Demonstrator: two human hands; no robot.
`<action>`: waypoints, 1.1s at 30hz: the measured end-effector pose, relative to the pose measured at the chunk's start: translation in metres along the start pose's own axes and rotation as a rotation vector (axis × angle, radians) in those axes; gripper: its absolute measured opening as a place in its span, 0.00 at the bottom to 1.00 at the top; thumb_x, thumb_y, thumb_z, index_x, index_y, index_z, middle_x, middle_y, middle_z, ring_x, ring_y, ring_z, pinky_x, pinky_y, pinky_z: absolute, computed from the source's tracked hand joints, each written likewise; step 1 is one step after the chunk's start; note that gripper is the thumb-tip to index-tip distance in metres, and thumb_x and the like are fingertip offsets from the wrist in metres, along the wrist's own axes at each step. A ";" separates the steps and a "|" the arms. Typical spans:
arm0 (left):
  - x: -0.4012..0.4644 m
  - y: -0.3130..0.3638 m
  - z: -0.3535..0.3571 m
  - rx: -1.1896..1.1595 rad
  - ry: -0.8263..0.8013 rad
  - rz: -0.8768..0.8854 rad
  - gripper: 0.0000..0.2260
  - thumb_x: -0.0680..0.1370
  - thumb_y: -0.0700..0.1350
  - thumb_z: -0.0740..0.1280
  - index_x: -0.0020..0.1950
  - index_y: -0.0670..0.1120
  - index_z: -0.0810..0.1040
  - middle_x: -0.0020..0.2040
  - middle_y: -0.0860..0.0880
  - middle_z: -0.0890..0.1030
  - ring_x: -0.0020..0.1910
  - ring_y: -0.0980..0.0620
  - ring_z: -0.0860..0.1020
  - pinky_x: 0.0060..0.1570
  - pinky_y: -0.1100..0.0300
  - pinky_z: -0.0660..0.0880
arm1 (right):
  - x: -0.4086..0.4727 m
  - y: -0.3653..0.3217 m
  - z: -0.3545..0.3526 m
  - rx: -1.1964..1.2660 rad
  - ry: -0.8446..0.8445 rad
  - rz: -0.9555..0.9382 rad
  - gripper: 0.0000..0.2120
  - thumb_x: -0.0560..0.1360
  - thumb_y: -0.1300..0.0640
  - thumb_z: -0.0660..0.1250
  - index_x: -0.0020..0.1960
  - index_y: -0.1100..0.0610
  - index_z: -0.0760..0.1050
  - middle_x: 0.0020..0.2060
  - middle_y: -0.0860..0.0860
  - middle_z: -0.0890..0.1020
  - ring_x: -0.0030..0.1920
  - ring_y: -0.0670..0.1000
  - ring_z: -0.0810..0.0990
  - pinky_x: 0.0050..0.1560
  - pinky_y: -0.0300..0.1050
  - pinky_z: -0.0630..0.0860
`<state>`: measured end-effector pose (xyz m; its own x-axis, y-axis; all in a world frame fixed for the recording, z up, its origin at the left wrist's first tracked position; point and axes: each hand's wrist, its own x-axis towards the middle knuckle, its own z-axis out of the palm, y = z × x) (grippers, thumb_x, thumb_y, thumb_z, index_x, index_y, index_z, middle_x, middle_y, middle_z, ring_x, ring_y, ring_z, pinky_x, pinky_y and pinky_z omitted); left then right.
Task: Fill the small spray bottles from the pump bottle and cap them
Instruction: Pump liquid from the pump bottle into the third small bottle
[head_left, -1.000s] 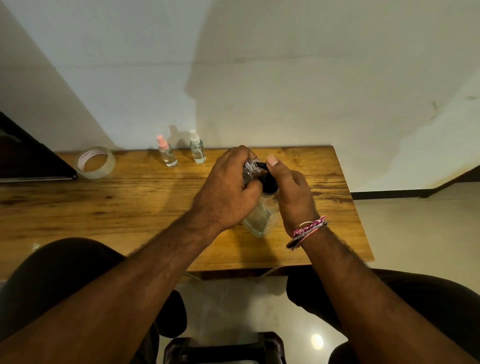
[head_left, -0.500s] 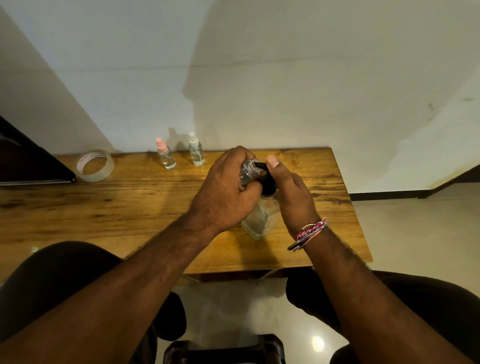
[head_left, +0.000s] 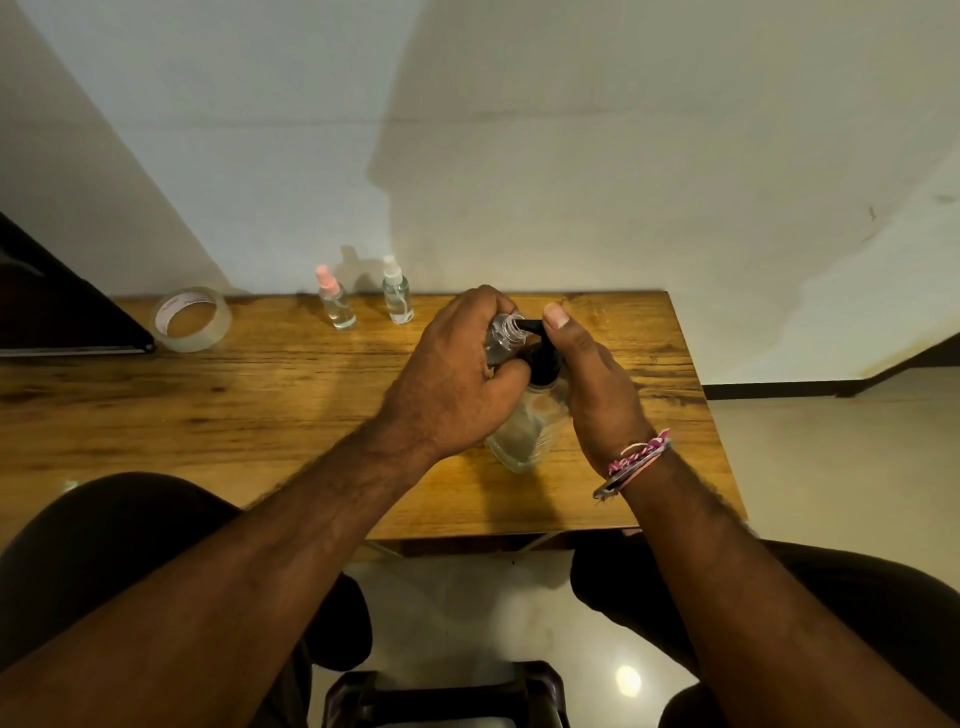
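1. Since a second ago little has shifted: both hands stay clamped at the same spot over the table (head_left: 260, 405), and the two capped bottles at the back have not moved.
2. Nearest the person, a clear pump bottle (head_left: 524, 431) stands upright on the wooden table, close to its front right part, with clear liquid low inside it.
3. At that bottle's right side, the right hand (head_left: 597, 384) has its thumb stretched up onto the black pump head (head_left: 543, 358); the other fingers are hidden behind the bottle, so I cannot tell how they lie. A pink and white braided band (head_left: 636, 460) circles that wrist.
4. Left of it, the left hand (head_left: 457, 379) has its fingers curled round a small uncapped spray bottle (head_left: 504, 338), its open neck touching the tip of the black nozzle.
5. Farther back, near the wall, stand a pink-capped spray bottle (head_left: 335, 301) and, just to its right, a white-capped spray bottle (head_left: 397, 293), both upright and apart from each other.
6. Far left, a roll of clear tape (head_left: 192, 319) lies flat beside a dark flat object (head_left: 57, 312).
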<state>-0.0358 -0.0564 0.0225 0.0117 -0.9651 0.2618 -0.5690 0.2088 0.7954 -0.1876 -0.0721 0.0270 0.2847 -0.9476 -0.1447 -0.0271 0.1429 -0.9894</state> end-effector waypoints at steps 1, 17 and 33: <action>0.000 -0.001 0.000 0.004 0.001 0.008 0.12 0.74 0.38 0.71 0.55 0.47 0.76 0.50 0.53 0.78 0.50 0.54 0.77 0.46 0.68 0.70 | 0.000 0.000 0.000 0.002 0.005 0.003 0.16 0.77 0.35 0.63 0.45 0.39 0.88 0.46 0.47 0.89 0.52 0.46 0.87 0.60 0.50 0.80; -0.003 -0.010 0.002 -0.013 -0.028 0.011 0.10 0.74 0.42 0.67 0.55 0.47 0.75 0.51 0.53 0.77 0.51 0.51 0.77 0.47 0.59 0.73 | 0.003 0.008 0.007 -0.015 0.110 -0.077 0.34 0.73 0.33 0.63 0.51 0.66 0.84 0.48 0.66 0.84 0.49 0.59 0.84 0.51 0.51 0.78; 0.000 -0.004 -0.003 0.014 -0.018 0.023 0.14 0.74 0.39 0.72 0.57 0.47 0.75 0.52 0.53 0.77 0.52 0.54 0.76 0.48 0.64 0.73 | -0.005 -0.013 0.002 -0.028 -0.026 0.029 0.18 0.80 0.38 0.63 0.44 0.42 0.88 0.46 0.44 0.89 0.50 0.41 0.86 0.53 0.39 0.78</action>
<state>-0.0311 -0.0565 0.0203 -0.0161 -0.9628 0.2698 -0.5808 0.2287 0.7813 -0.1865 -0.0682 0.0406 0.3084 -0.9354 -0.1730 -0.0619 0.1617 -0.9849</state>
